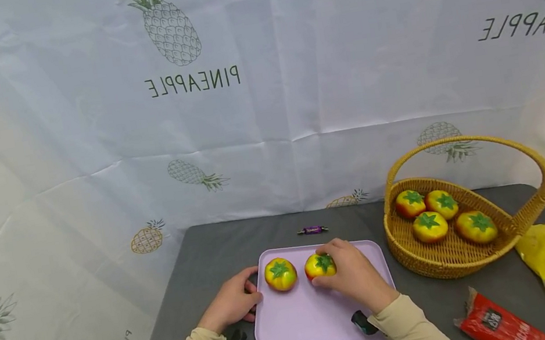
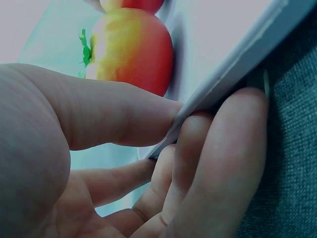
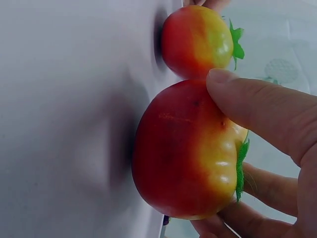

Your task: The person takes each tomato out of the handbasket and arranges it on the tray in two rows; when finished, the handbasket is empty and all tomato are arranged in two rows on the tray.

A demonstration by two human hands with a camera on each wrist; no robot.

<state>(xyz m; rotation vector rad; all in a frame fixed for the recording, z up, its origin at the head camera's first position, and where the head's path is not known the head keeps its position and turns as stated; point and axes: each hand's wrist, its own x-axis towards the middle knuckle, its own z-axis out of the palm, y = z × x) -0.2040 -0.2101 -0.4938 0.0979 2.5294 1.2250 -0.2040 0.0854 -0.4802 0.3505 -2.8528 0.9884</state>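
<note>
Right hand is gripping a tomato on the tray; left hand is pinching the tray's left edge. "PINEAPPLE" is showing on the backdrop behind the tray.

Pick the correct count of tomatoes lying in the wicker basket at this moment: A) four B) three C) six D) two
A: four tomatoes lie in the wicker basket, while two more sit on the lilac tray, one of them held by the right hand.
</note>
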